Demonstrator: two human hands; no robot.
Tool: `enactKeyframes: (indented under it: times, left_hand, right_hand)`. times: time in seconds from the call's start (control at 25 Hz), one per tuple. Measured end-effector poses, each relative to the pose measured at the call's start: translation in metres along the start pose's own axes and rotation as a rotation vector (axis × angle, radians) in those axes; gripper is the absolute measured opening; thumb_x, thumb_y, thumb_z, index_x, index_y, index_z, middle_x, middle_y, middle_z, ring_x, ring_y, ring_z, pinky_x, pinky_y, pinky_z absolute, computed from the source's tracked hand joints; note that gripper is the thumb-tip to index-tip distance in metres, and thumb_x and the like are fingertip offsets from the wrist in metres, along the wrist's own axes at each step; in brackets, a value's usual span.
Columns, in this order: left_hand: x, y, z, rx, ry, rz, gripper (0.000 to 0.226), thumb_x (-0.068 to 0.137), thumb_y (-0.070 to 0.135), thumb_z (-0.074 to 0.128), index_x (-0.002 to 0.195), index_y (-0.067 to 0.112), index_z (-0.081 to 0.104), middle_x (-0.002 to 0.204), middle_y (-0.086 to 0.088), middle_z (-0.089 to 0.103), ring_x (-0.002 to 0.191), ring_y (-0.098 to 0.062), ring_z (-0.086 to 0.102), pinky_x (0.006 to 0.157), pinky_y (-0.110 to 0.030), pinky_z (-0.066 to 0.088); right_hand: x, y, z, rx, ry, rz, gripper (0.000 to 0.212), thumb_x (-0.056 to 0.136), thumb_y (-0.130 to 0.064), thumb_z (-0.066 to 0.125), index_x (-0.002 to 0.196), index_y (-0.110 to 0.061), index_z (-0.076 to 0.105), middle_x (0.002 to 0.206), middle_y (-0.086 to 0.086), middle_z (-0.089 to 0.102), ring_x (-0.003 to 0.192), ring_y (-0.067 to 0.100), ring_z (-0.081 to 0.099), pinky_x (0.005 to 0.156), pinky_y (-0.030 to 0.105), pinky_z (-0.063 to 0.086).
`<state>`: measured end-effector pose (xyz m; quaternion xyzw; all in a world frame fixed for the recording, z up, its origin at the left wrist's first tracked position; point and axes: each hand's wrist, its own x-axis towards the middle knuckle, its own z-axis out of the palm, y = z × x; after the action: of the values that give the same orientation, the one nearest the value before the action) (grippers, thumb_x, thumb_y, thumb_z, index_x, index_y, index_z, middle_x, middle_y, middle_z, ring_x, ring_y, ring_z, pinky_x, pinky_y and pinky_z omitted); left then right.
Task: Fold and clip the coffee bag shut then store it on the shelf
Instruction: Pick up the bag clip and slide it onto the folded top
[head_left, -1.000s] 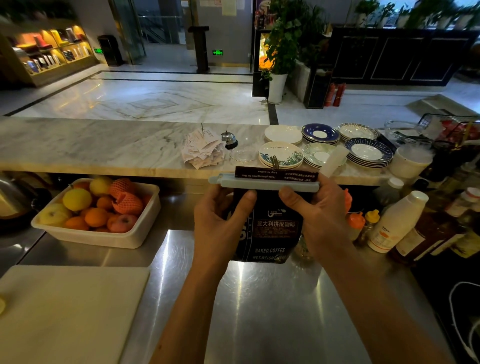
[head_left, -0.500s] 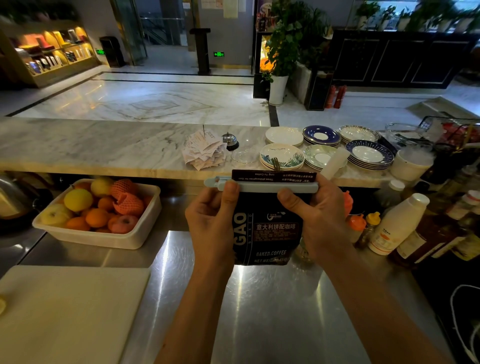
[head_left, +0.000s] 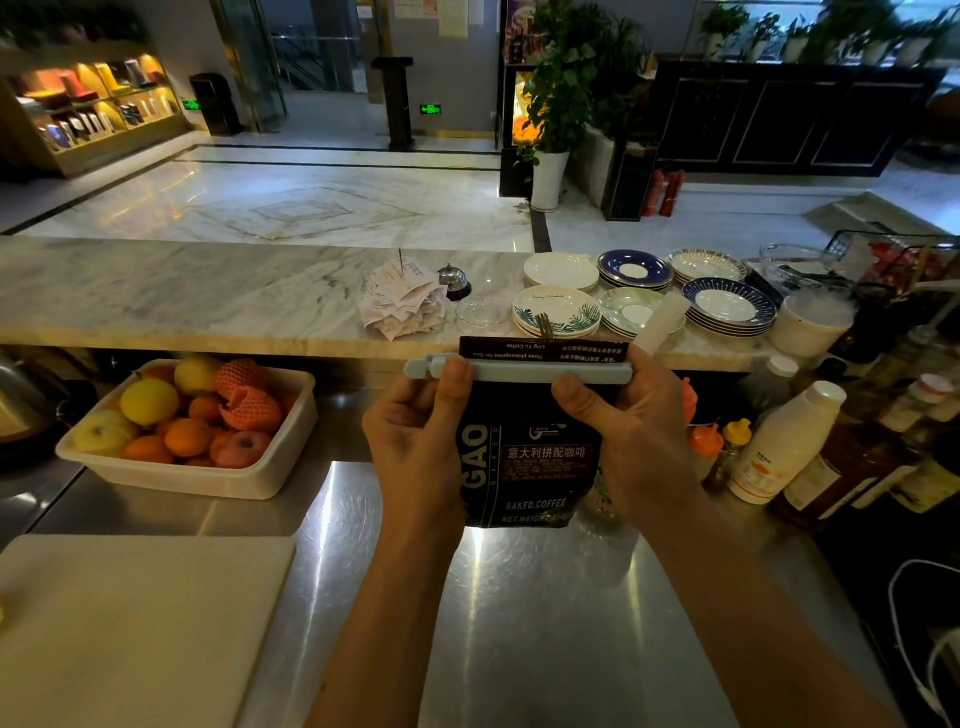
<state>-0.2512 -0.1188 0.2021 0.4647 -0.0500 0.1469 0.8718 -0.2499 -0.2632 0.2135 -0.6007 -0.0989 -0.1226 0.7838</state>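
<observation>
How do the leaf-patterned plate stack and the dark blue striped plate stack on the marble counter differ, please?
The leaf-patterned plate stack is pale with green-blue leaves at the rim; the dark blue striped plate stack has a dark blue rim with fine white lines. The leaf stack sits left, just behind the clipped coffee bag; the striped stack sits further right. Both rest flat on the marble counter.

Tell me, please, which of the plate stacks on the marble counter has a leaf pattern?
The stack of leaf-print plates, the leftmost in the front row, just behind the coffee bag. The other stacks are plain white, blue-rimmed or striped.
</observation>
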Motion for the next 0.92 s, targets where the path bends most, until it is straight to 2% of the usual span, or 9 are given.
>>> enactKeyframes:
  times: [0.28, 0.52, 0.68, 0.8, 0.92]
  left_hand:
    - [0.002, -0.001, -0.001, 0.013, -0.003, 0.071, 0.012, 0.087, 0.015, 0.059, 0.082, 0.013, 0.07, 0.073, 0.003, 0.076, 0.073, -0.012, 0.073, 0.068, -0.026, 0.059]
    - [0.002, -0.003, -0.001, -0.02, 0.041, 0.05, 0.014, 0.087, 0.017, 0.061, 0.078, 0.015, 0.072, 0.073, 0.002, 0.075, 0.071, -0.013, 0.072, 0.069, -0.028, 0.06]
    - [0.003, 0.001, -0.001, -0.014, 0.077, 0.066, 0.012, 0.085, 0.02, 0.064, 0.081, 0.009, 0.067, 0.068, 0.004, 0.074, 0.067, -0.009, 0.071, 0.065, -0.024, 0.059]
    - [0.005, 0.004, 0.0, 0.001, 0.094, 0.067, 0.018, 0.081, 0.022, 0.064, 0.084, 0.005, 0.066, 0.068, 0.003, 0.074, 0.067, -0.011, 0.071, 0.066, -0.026, 0.06]
    - [0.006, 0.005, 0.0, -0.002, 0.072, 0.062, 0.019, 0.082, 0.022, 0.064, 0.087, 0.003, 0.067, 0.07, 0.002, 0.074, 0.068, -0.012, 0.071, 0.067, -0.027, 0.06]
  right_hand:
    - [0.0, -0.002, 0.001, 0.006, -0.007, -0.018, 0.024, 0.072, -0.013, 0.07, 0.096, -0.013, 0.067, 0.089, -0.001, 0.077, 0.09, 0.019, 0.074, 0.07, 0.025, 0.058]
    - [0.0, 0.001, 0.003, -0.021, -0.001, -0.01, 0.026, 0.072, -0.017, 0.07, 0.096, -0.013, 0.064, 0.086, -0.002, 0.075, 0.087, 0.017, 0.074, 0.068, 0.024, 0.058]
    - [0.001, 0.004, 0.001, -0.121, -0.04, -0.019, 0.033, 0.073, -0.024, 0.07, 0.104, -0.018, 0.06, 0.095, -0.003, 0.072, 0.096, 0.013, 0.071, 0.075, 0.025, 0.058]
    - [-0.001, 0.008, -0.004, -0.176, -0.087, -0.01, 0.025, 0.08, -0.026, 0.063, 0.105, -0.022, 0.061, 0.097, -0.01, 0.074, 0.099, 0.006, 0.069, 0.077, 0.018, 0.055]
    - [-0.002, 0.008, -0.003, -0.11, -0.047, 0.003, 0.021, 0.084, -0.027, 0.056, 0.101, -0.017, 0.063, 0.089, -0.01, 0.075, 0.093, 0.008, 0.071, 0.074, 0.019, 0.056]
